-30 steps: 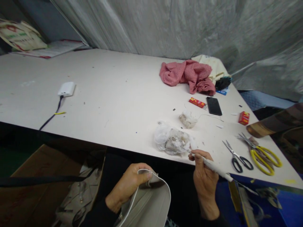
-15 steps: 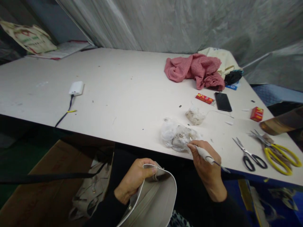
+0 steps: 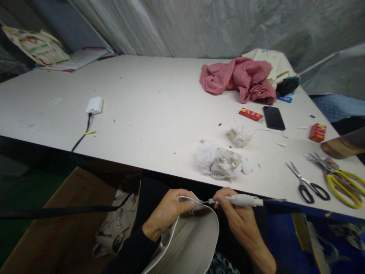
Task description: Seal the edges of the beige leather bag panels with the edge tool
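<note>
My left hand (image 3: 172, 209) grips the rim of an off-white bag (image 3: 196, 232), thumb over the edge, its mouth facing me below the table. In my right hand (image 3: 235, 213) is an awl-like tool (image 3: 246, 199) with a pale wrapped handle. Its thin tip meets the bag's rim just right of my left thumb; a whitish bit clings near the tip. The other metal end points right. On the table edge beyond my hands lies a greyish lump in crumpled clear plastic (image 3: 224, 161). A smaller plastic-wrapped lump (image 3: 238, 136) sits behind it.
Black-handled scissors (image 3: 307, 184) and yellow-handled scissors (image 3: 339, 179) lie right, near a brown cylinder (image 3: 345, 144). Farther back are a phone (image 3: 273, 118), red boxes (image 3: 317, 132) and pink cloth (image 3: 236, 80). A white device (image 3: 94, 105) stands left; a cardboard box (image 3: 59, 213) is below.
My right hand has moved from the plastic-wrapped lump down and left to the bag's rim, turning the tool so its tip points left. My left hand keeps its hold.
</note>
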`<control>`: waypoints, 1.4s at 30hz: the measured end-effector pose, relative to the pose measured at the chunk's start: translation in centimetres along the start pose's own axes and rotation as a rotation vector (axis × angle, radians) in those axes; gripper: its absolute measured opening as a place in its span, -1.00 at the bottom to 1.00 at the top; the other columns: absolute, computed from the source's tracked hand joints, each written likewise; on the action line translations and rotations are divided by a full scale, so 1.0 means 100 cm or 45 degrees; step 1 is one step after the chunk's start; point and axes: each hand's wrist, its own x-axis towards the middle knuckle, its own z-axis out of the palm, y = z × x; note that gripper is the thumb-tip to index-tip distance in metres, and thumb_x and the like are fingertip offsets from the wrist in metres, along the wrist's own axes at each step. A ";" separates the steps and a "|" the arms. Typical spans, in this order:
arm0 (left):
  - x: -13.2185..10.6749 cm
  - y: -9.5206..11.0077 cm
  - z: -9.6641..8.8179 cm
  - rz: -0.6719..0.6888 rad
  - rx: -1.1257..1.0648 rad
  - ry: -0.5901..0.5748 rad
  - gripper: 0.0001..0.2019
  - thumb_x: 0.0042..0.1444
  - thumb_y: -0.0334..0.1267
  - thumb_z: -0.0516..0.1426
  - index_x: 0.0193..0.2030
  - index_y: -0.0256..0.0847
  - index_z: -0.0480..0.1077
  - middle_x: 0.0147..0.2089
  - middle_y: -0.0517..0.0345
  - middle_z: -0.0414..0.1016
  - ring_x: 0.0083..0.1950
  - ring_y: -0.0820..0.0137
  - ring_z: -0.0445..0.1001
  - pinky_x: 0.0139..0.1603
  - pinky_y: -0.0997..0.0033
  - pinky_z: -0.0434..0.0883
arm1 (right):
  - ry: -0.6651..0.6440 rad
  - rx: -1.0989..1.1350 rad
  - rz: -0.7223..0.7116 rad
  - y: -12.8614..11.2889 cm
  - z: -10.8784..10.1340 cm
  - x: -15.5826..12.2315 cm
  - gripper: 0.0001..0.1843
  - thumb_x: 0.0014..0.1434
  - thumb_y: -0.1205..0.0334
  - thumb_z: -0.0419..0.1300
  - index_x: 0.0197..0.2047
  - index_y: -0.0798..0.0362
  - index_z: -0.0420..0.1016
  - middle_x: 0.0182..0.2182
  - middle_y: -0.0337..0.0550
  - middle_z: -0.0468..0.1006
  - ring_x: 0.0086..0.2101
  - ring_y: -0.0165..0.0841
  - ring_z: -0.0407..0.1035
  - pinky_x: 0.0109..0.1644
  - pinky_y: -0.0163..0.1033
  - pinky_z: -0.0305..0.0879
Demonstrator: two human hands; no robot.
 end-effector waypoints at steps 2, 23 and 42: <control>0.000 -0.001 0.000 -0.001 -0.029 -0.019 -0.83 -0.04 -0.22 0.38 -0.35 -0.28 0.62 -0.38 0.15 0.61 -0.34 0.39 0.47 -0.19 0.41 0.35 | -0.065 0.047 0.050 0.004 0.007 -0.003 -0.66 0.47 0.05 0.12 -0.30 0.02 0.54 -0.46 -0.25 0.53 -0.42 -0.39 0.44 -0.33 -0.34 0.34; -0.004 -0.003 0.006 -0.006 0.075 0.084 -0.81 -0.09 -0.20 0.32 -0.37 -0.29 0.60 -0.42 0.14 0.54 -0.34 0.36 0.37 -0.23 0.38 0.27 | -0.154 -0.016 0.049 0.005 0.016 0.003 -0.67 0.44 0.07 0.13 -0.32 0.04 0.54 -0.47 -0.25 0.50 -0.43 -0.39 0.40 -0.32 -0.34 0.28; -0.009 -0.012 0.006 0.134 0.118 0.161 -0.80 -0.06 -0.16 0.30 -0.41 -0.28 0.50 -0.44 0.12 0.48 -0.35 0.35 0.35 -0.27 0.37 0.26 | 0.210 0.212 0.075 0.004 0.027 -0.002 -0.67 0.44 -0.07 0.17 -0.14 -0.01 0.61 -0.41 -0.22 0.61 -0.39 -0.40 0.49 -0.25 -0.34 0.45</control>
